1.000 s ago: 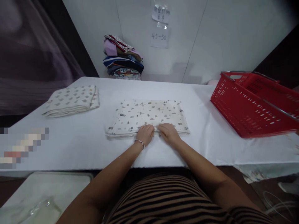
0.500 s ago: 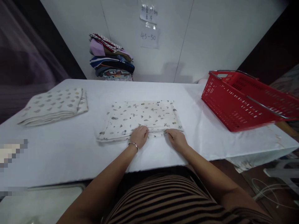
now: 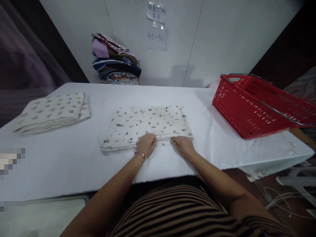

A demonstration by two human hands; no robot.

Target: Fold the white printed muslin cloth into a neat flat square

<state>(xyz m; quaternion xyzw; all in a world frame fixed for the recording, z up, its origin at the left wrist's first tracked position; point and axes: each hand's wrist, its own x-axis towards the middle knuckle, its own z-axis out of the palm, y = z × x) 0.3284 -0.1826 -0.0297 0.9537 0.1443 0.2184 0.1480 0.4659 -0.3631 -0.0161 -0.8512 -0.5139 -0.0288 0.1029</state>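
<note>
A folded white cloth (image 3: 150, 123) with small grey and brown prints lies in layers on the white-covered table (image 3: 148, 95) in front of me. At its near edge my left hand (image 3: 146, 144) grips the layers, fingers curled over them; a bracelet circles that wrist. Farther right along the same edge, my right hand (image 3: 184, 146) is closed on the cloth, its thumb and fingers pinching the layers. The fingertips of both hands are partly hidden. To the left rests a second folded cloth (image 3: 54, 110), white with grey prints, which neither hand touches.
A red plastic basket (image 3: 251, 112) with metal handles stands at the table's right. Behind the table, a stack of folded fabrics (image 3: 116, 62) sits against the wall. Handwritten paper signs (image 3: 156, 37) hang above. A white cable (image 3: 278, 200) lies on the floor at right.
My right hand has shifted slightly left along the cloth's near edge. My left hand stays in place on the cloth; the camera view has moved a little.
</note>
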